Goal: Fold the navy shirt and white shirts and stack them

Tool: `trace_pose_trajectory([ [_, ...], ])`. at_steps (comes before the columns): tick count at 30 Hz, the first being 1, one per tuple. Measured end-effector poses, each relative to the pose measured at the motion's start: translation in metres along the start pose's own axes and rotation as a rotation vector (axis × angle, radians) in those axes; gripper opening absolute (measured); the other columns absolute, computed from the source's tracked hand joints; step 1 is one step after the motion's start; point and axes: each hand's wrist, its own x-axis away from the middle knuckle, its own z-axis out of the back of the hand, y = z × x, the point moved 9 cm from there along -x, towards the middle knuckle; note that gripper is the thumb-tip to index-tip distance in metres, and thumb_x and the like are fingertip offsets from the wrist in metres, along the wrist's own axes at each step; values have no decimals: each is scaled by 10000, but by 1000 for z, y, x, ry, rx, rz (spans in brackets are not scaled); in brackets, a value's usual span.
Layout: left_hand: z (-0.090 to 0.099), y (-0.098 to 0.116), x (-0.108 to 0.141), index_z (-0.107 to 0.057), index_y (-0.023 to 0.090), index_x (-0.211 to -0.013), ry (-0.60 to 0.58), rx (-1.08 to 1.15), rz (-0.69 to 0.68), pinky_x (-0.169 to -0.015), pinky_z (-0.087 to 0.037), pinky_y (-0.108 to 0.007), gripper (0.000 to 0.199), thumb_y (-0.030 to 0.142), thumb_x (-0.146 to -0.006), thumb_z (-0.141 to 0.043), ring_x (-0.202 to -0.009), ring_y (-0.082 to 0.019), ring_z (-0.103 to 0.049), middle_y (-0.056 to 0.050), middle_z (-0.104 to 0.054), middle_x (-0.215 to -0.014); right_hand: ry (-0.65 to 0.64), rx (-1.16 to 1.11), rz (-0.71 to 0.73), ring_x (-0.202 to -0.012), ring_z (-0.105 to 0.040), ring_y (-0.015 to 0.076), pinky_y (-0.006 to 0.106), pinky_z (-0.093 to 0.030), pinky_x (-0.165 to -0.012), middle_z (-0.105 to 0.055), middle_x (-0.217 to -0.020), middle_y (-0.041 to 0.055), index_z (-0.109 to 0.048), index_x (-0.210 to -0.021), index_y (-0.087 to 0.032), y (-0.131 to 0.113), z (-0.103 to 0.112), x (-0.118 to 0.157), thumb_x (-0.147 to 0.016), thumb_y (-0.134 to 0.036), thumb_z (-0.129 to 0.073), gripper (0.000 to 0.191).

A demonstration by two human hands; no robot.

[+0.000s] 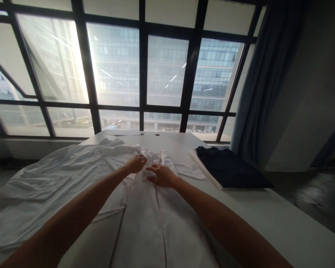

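Observation:
A long white garment lies lengthwise on the table in front of me, a dark line running down its middle and its gathered far end pointing to the window. My left hand is at the upper left of that end, fingers closed on the fabric. Just to its right, my right hand touches the cloth with thumb and fingers apart. Its fingertips point toward my left hand. Spread out to the left is a pile of crumpled white cloth, partly covered by my left forearm.
On the right of the white table lies a folded dark navy cloth on top of a pale layer. A flat white piece sits beside it. Large windows stand behind the table, with a blue curtain at right.

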Motion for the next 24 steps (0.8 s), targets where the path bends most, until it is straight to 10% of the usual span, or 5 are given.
trace_pose_trajectory([
  [12, -69, -102, -85, -610, 214, -1292, -135, -120, 208, -1061, -377, -400, 430, 408, -928, -490, -1237, -288, -490, -114, -546, -1359, 18, -64, -46, -1140, -511, 286, 443, -389, -984, -597, -1257, 120, -604, -1291, -204, 1, -30, 4, -995, -428, -468, 396],
  [24, -78, -52, -57, -476, 131, -1411, -123, -108, 129, -1114, -276, -517, 504, 352, -995, -299, -1408, -336, -326, -187, -367, -1529, 18, -56, -43, -1154, -508, 285, 445, -360, -1015, -595, -1262, 119, -616, -1276, -197, 0, -29, 4, -999, -445, -462, 403],
])
